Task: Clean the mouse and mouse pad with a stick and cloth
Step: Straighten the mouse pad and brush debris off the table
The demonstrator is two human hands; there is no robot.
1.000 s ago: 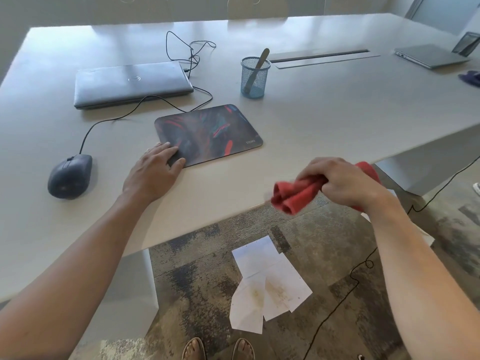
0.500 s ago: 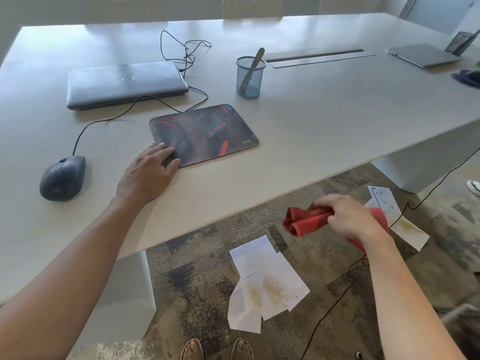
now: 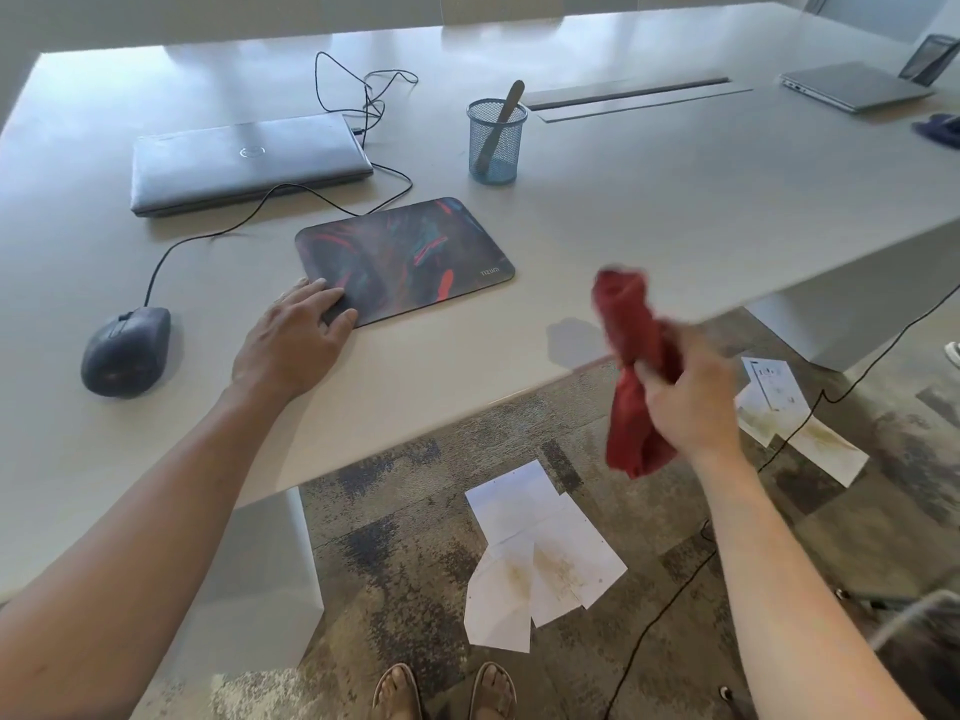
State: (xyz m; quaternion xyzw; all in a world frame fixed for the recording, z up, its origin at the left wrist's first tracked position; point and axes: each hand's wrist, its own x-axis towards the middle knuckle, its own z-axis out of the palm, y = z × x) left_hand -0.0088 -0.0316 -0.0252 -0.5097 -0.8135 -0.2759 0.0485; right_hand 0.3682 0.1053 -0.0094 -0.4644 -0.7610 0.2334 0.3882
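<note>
A dark mouse pad (image 3: 410,257) with red and teal streaks lies on the grey table (image 3: 675,210). My left hand (image 3: 293,340) rests flat on the table, fingertips pressing the pad's near left corner. A dark wired mouse (image 3: 124,350) sits to the left of that hand, off the pad. My right hand (image 3: 691,392) grips a bunched red cloth (image 3: 631,356) at the table's front edge, its top end blurred above the tabletop. A wooden stick (image 3: 501,122) stands in a blue mesh cup (image 3: 496,148) behind the pad.
A closed laptop (image 3: 244,158) lies at the back left, with the mouse cable (image 3: 363,90) looping beside it. A second laptop (image 3: 852,88) sits far right. Stained paper sheets (image 3: 540,553) and a black cable (image 3: 675,605) lie on the carpet by my sandalled feet.
My right hand swung the red cloth down below the table edge, then back up so the cloth now stands upright over the table's front edge. The left hand stayed on the pad's corner.
</note>
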